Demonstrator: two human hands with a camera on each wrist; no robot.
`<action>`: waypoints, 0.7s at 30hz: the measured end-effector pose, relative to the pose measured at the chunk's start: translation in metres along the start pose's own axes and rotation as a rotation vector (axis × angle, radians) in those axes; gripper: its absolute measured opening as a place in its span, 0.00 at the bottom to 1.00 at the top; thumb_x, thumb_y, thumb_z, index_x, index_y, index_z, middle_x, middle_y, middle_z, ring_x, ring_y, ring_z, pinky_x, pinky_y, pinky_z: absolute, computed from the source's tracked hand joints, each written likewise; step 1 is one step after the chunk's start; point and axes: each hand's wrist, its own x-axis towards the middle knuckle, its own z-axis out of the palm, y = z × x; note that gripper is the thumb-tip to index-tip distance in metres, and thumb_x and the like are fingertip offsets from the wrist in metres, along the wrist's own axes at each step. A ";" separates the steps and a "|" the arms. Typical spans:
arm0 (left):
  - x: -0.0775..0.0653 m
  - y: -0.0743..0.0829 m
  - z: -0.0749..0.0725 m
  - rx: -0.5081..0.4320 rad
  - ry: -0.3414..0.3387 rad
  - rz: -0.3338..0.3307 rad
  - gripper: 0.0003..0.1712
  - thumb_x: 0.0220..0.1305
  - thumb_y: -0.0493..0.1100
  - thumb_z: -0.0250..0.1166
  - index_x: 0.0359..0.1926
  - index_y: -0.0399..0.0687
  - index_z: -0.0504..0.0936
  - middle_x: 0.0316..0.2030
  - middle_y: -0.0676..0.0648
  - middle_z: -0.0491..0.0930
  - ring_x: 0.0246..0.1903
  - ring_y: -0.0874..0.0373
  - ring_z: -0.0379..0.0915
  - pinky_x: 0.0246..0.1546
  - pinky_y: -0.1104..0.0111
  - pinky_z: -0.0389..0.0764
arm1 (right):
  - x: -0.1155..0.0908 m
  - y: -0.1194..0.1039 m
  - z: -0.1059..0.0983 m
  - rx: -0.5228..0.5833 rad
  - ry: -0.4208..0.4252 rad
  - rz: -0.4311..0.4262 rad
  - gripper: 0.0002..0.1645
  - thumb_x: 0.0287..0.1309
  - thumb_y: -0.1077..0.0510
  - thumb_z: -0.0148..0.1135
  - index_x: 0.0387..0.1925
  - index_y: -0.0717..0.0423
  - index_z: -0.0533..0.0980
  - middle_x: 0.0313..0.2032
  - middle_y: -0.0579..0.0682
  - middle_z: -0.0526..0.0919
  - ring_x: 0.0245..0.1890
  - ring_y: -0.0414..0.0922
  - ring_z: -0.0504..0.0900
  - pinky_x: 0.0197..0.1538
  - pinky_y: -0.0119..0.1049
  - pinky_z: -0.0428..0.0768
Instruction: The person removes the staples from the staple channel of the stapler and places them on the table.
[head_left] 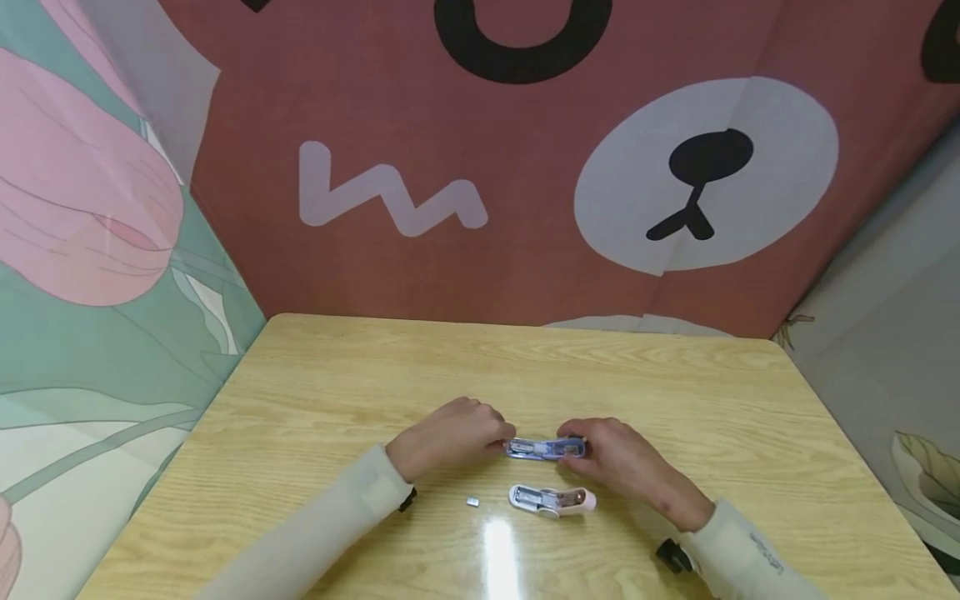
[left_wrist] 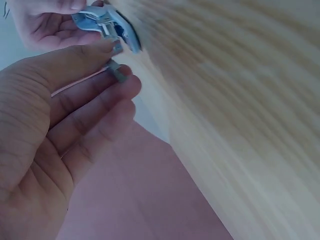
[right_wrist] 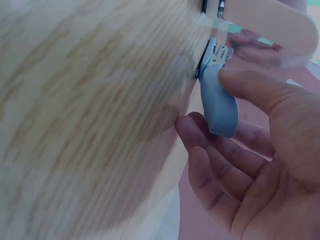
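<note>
A blue stapler point(head_left: 542, 450) lies across the space between the hands, its top folded open so that the metal inside shows. My right hand point(head_left: 622, 457) grips its right end; in the right wrist view the thumb presses on the rounded blue body point(right_wrist: 220, 105), with fingers curled below. At the stapler's other end is my left hand point(head_left: 459, 431). Between its thumb and fingers it pinches a small grey strip of staples point(left_wrist: 117, 72), close to the opened stapler. Nearer the person lies a second stapler point(head_left: 553, 500), white and pale pink, also folded open.
Another small strip of staples point(head_left: 472, 502) rests on the wooden table point(head_left: 360, 375), left of the pink stapler. A reddish printed cloth point(head_left: 390, 275) hangs along the table's far edge. Patterned cloth point(head_left: 97, 350) covers the left side, with grey cloth point(head_left: 885, 333) on the right.
</note>
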 end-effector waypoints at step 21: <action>-0.030 -0.002 0.009 0.043 -0.034 -0.028 0.09 0.71 0.40 0.68 0.30 0.54 0.85 0.25 0.57 0.77 0.21 0.69 0.63 0.27 0.74 0.72 | -0.028 0.005 -0.015 -0.155 0.098 0.023 0.35 0.68 0.46 0.67 0.70 0.58 0.71 0.53 0.54 0.85 0.48 0.50 0.86 0.44 0.51 0.83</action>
